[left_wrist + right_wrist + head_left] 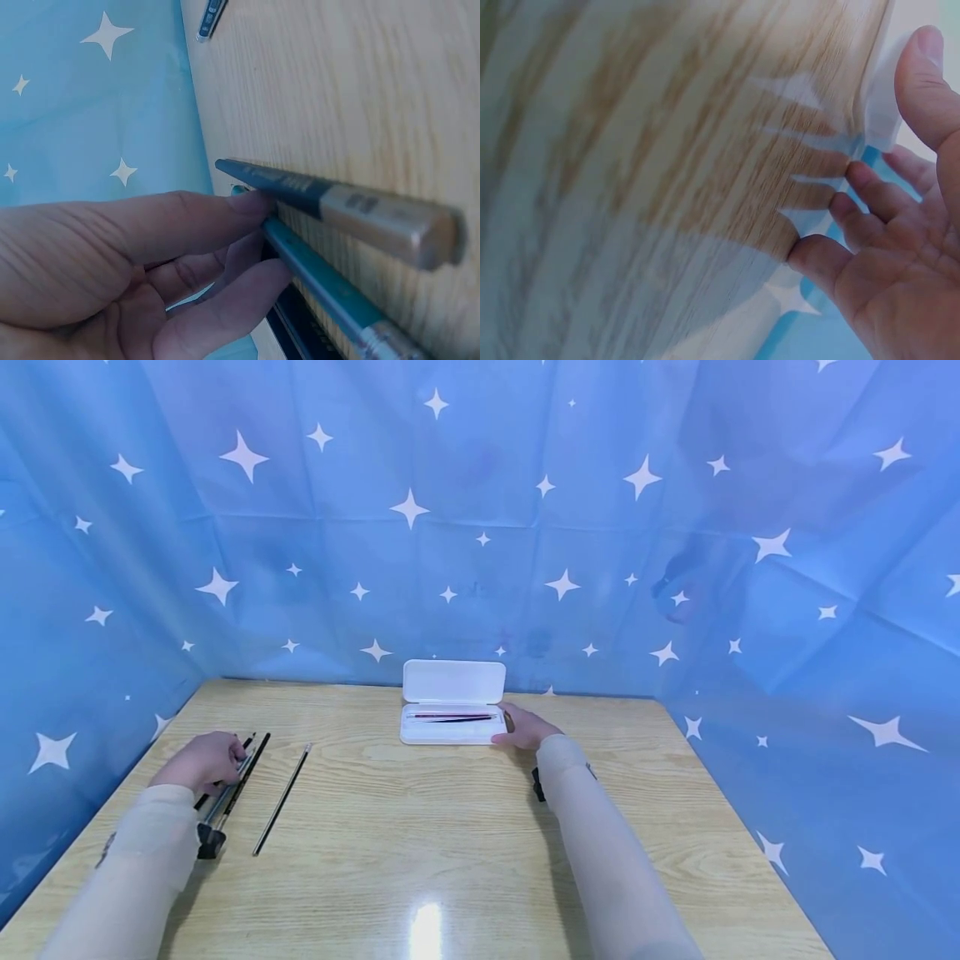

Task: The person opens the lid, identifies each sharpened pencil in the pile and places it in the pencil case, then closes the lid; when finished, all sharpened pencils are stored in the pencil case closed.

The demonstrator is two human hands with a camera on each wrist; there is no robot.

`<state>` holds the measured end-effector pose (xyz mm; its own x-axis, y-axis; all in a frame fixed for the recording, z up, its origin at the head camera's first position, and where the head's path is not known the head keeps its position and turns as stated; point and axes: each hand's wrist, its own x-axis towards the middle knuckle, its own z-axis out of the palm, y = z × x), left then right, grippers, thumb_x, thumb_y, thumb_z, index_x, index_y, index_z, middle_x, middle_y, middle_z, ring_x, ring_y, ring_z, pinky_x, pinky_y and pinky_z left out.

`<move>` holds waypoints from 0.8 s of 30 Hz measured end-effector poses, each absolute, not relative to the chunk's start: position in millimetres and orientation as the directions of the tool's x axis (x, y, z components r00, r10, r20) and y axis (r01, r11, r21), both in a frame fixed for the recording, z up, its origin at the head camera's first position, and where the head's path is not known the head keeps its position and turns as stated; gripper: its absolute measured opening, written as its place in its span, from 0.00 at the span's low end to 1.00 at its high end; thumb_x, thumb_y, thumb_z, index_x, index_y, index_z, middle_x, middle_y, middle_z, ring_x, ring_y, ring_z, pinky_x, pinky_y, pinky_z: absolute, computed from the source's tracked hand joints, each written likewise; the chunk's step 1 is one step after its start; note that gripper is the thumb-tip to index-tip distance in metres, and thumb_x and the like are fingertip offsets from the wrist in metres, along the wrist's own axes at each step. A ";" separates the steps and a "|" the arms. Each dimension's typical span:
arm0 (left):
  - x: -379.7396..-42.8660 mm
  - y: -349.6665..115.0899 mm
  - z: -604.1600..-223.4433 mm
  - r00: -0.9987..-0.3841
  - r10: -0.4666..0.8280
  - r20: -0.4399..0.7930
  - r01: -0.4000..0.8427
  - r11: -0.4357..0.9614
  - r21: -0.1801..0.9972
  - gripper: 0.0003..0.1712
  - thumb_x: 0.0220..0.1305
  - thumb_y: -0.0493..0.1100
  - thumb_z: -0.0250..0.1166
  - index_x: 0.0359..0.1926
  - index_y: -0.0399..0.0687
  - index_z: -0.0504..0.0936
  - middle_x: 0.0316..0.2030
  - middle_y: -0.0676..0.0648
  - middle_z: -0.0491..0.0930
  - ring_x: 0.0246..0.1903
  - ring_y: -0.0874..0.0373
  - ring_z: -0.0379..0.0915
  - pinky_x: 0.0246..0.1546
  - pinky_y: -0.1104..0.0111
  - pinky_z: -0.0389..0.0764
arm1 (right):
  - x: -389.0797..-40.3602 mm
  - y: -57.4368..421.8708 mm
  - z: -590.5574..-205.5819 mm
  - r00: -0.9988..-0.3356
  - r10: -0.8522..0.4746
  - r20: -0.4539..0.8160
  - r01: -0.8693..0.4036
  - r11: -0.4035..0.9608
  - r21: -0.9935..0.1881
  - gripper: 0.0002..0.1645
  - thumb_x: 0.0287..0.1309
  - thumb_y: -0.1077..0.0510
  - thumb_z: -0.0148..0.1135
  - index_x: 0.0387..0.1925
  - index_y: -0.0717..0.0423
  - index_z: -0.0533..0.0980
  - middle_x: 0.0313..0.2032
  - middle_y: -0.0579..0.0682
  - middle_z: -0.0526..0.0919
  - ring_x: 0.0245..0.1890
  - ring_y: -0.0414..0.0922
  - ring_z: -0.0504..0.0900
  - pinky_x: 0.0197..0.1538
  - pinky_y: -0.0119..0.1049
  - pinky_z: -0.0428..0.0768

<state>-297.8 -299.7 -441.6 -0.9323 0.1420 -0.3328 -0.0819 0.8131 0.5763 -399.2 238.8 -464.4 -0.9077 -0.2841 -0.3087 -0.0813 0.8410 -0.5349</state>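
Observation:
My left hand (201,762) is at the left of the table, above several pencils lying side by side. In the left wrist view its thumb and fingers pinch a teal pencil (322,274) with a metal band. A black pencil (296,187) with a gold end lies just beside the thumb, and another dark pencil (304,326) is under the fingers. My right hand (527,727) rests against the right end of a white pencil case (406,735), fingers loosely bent. In the right wrist view, the thumb is at the case's edge and other fingertips touch the table.
The case's lid (453,682) stands raised at the back. A red pencil (442,716) and a dark one (468,720) lie inside. A single dark pencil (281,799) lies to the right of the left hand. Blue star-patterned cloth (480,568) borders the wooden table (375,827).

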 end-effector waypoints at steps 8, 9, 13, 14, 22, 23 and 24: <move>-293.9 -295.6 -437.8 -0.926 0.158 -0.344 -0.070 0.822 0.565 0.26 0.53 0.22 0.63 0.54 0.19 0.68 0.36 0.38 0.69 0.34 0.48 0.70 0.29 0.60 0.83 | -399.9 239.2 -464.6 -0.911 -0.275 -0.307 -0.078 0.846 -0.527 0.51 0.68 0.41 0.63 0.81 0.40 0.46 0.79 0.51 0.53 0.77 0.55 0.53 0.74 0.57 0.58; -293.4 -294.8 -436.6 -0.922 0.162 -0.351 -0.071 0.821 0.566 0.27 0.53 0.22 0.62 0.55 0.19 0.67 0.36 0.39 0.69 0.34 0.48 0.70 0.29 0.60 0.82 | -400.3 239.3 -464.5 -0.912 -0.274 -0.306 -0.078 0.847 -0.526 0.51 0.68 0.40 0.63 0.81 0.40 0.47 0.79 0.50 0.53 0.77 0.55 0.53 0.74 0.57 0.57; -292.2 -290.9 -432.6 -0.904 0.172 -0.392 -0.089 0.820 0.566 0.31 0.50 0.19 0.58 0.59 0.19 0.64 0.37 0.39 0.67 0.32 0.50 0.67 0.29 0.62 0.79 | -401.6 240.0 -463.9 -0.913 -0.281 -0.296 -0.079 0.833 -0.547 0.50 0.67 0.41 0.65 0.81 0.39 0.49 0.78 0.50 0.54 0.77 0.54 0.53 0.74 0.58 0.57; -292.3 -290.1 -432.2 -0.900 0.172 -0.401 -0.096 0.819 0.566 0.32 0.50 0.18 0.57 0.59 0.19 0.64 0.37 0.39 0.66 0.32 0.50 0.67 0.29 0.62 0.78 | -401.4 240.2 -463.5 -0.913 -0.282 -0.295 -0.078 0.830 -0.552 0.50 0.67 0.42 0.65 0.81 0.39 0.49 0.78 0.50 0.54 0.77 0.54 0.53 0.75 0.58 0.56; -294.8 -293.9 -438.8 -0.894 0.172 -0.415 -0.122 0.796 0.593 0.34 0.48 0.18 0.55 0.61 0.20 0.61 0.37 0.39 0.65 0.31 0.51 0.64 0.28 0.63 0.73 | -398.1 240.0 -460.6 -0.909 -0.296 -0.295 -0.088 0.826 -0.557 0.48 0.68 0.43 0.64 0.81 0.39 0.49 0.78 0.51 0.54 0.78 0.54 0.52 0.74 0.58 0.56; -294.8 -294.3 -439.4 -0.893 0.172 -0.416 -0.125 0.793 0.597 0.34 0.49 0.18 0.55 0.61 0.21 0.61 0.37 0.40 0.65 0.30 0.51 0.63 0.28 0.63 0.71 | -398.1 240.0 -460.4 -0.909 -0.295 -0.296 -0.087 0.826 -0.558 0.48 0.68 0.43 0.64 0.81 0.38 0.49 0.78 0.50 0.54 0.78 0.54 0.52 0.74 0.58 0.56; -294.7 -294.5 -439.7 -0.892 0.172 -0.417 -0.128 0.791 0.599 0.34 0.49 0.19 0.56 0.61 0.21 0.61 0.36 0.40 0.65 0.30 0.51 0.63 0.28 0.63 0.71 | -398.0 240.3 -460.2 -0.908 -0.299 -0.294 -0.091 0.825 -0.558 0.48 0.68 0.43 0.64 0.81 0.39 0.49 0.78 0.51 0.54 0.77 0.55 0.53 0.74 0.58 0.57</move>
